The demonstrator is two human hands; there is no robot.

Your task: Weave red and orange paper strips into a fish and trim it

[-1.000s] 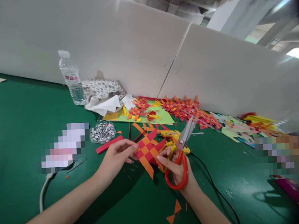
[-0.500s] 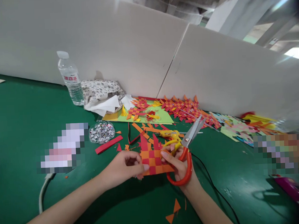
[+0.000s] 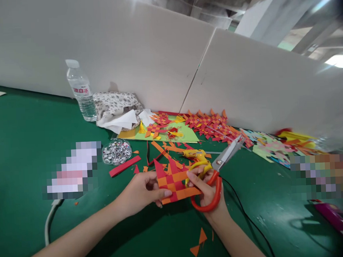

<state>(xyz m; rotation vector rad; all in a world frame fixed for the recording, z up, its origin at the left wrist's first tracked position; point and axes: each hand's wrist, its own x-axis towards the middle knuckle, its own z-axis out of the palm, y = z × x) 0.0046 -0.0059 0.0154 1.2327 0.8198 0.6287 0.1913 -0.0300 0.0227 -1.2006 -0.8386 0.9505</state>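
A woven paper piece [image 3: 174, 185] in red and orange checks, with pointed red tips along its top, is stretched between my hands. My left hand [image 3: 141, 192] pinches its left side, thumb on the front. The thumb of my right hand [image 3: 210, 191] presses on the right side of the weave. That same hand carries red-handled scissors [image 3: 228, 152], their blades pointing up and right, slightly apart. Behind it, a yellow glue gun [image 3: 194, 154] lies on the table among orange and red paper strips [image 3: 158, 146].
A water bottle [image 3: 83, 94] stands at the back left by a patterned tissue pouch [image 3: 116, 104]. Nearby lie a container of googly eyes [image 3: 117, 151] and a blurred phone-like object [image 3: 73, 168]. Finished woven paper fish [image 3: 208, 123] pile against the partition [image 3: 156, 49]. A black cord [image 3: 243, 207] runs right.
The woven paper has tilted, its right side now higher and its tips leaning left. The scissors have swung slightly right and down with my right hand.
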